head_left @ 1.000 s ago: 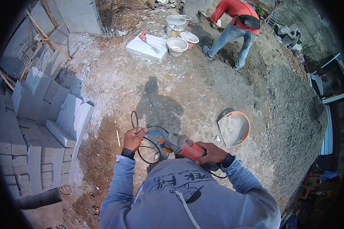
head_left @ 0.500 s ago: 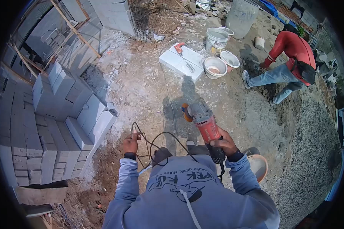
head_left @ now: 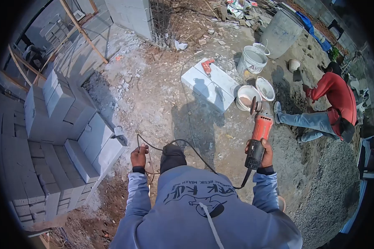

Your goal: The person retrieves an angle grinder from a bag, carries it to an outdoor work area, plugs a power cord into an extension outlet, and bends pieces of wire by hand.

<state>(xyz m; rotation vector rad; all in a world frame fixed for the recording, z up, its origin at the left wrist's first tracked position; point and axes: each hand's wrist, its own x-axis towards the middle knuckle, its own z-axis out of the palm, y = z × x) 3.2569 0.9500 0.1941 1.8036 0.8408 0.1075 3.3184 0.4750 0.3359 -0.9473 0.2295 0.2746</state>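
My right hand [head_left: 265, 154] is wrapped round the black rear body of a red angle grinder [head_left: 262, 128]. The grinder points away from me, with its disc [head_left: 253, 105] at the far end, in line of sight with the bucket rim. From its back end a black power cord [head_left: 195, 150] loops across in front of my body to the left. My left hand [head_left: 139, 156] is closed with a bend of this cord at its fingers, in front of the block stack.
Pale blocks [head_left: 77, 120] are stacked on the left. Ahead, a red drill [head_left: 207, 65] and a trowel lie on white blocks [head_left: 195, 81], beside several buckets [head_left: 252, 60]. On the right a co-worker in a red top [head_left: 334, 93] bends over near a gravel heap [head_left: 328, 182].
My right hand has moved the grinder forward and right, and turned it from pointing left to pointing nearly straight ahead. My left hand stays closed at the cord. The view has shifted slightly.
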